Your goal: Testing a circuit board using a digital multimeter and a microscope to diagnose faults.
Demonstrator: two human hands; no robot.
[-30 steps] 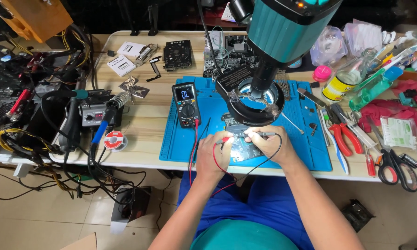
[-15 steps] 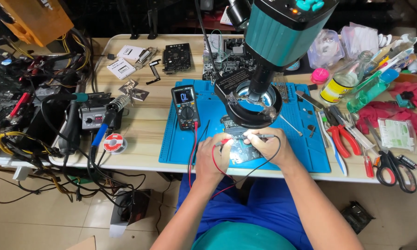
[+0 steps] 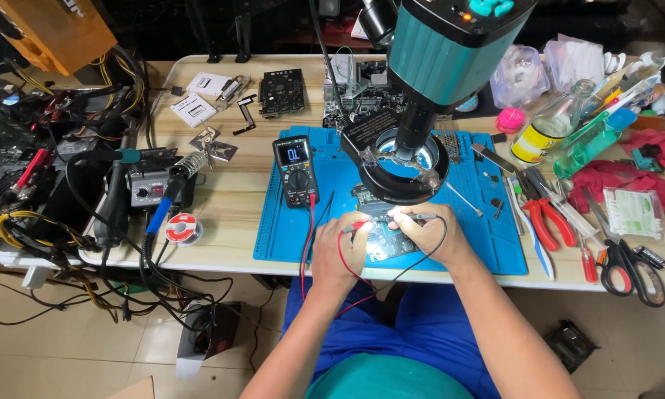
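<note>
My left hand pinches a red test probe, its red lead looping down toward my lap. In my right hand is a black probe with a black lead. Both probe tips rest on a small circuit board lying on the blue work mat, under the ring light of a teal microscope. A black multimeter with a lit screen stands on the mat to the left of the ring light, with the leads plugged into it.
A soldering station, an iron with a blue handle and a solder reel sit left of the mat among tangled cables. Red-handled pliers, scissors, bottles and red cloths crowd the right. More circuit boards lie at the back.
Both hands stay on the board with the probes; only the view has shifted slightly.
</note>
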